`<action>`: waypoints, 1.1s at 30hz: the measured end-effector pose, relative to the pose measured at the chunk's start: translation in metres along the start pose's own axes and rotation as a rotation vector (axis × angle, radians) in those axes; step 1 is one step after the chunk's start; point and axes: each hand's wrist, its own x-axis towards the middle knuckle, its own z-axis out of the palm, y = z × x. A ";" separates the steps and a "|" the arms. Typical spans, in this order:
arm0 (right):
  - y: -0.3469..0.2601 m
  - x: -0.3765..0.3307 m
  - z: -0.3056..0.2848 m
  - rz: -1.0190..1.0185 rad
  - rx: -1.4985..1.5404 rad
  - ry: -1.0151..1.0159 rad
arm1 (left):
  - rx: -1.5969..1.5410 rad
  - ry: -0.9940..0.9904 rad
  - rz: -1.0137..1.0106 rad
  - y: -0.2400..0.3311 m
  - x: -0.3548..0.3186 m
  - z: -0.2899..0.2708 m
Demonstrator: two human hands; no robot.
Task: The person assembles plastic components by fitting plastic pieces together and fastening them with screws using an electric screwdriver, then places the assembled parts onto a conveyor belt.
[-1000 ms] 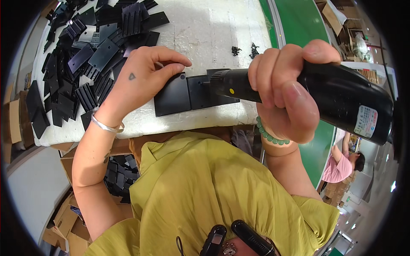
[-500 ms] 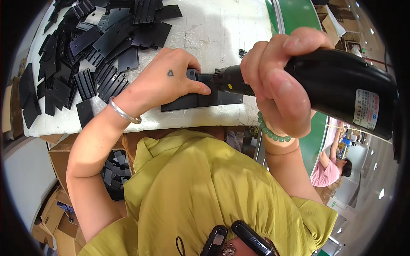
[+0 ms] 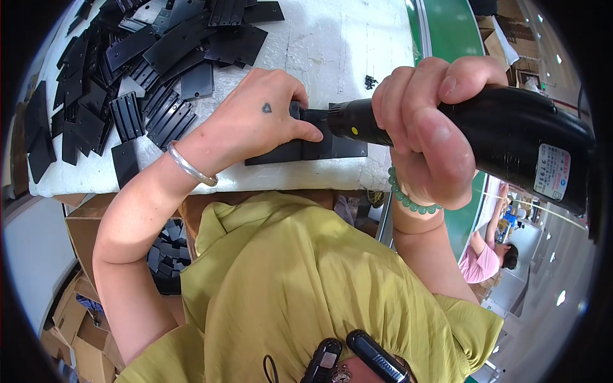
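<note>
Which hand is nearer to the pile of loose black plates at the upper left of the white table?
Left. The left hand presses a black part just right of the pile of loose black plates; the right hand grips the black power screwdriver farther right.

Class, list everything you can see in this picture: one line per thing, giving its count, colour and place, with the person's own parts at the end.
Bench: one, white, top of view.
Plates: many, black, heaped on the bench's left.
Workpiece: one, black, flat at the bench's near edge.
Power tool: one, black, tip on the workpiece.
Belt: one, green, right of the bench.
Boxes: several, brown cardboard, lower left; one holds black parts.
Co-worker: one, pink top, far right.
Shirt: one, olive, bottom centre.
Bangle: one, silver, left wrist.
Bead bracelet: one, green, right wrist.
Left hand: pressing the workpiece.
Right hand: gripping the power tool.
</note>
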 end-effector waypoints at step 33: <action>0.008 0.000 -0.034 -0.202 0.343 -0.057 | -0.228 0.092 -0.074 -0.014 0.007 -0.006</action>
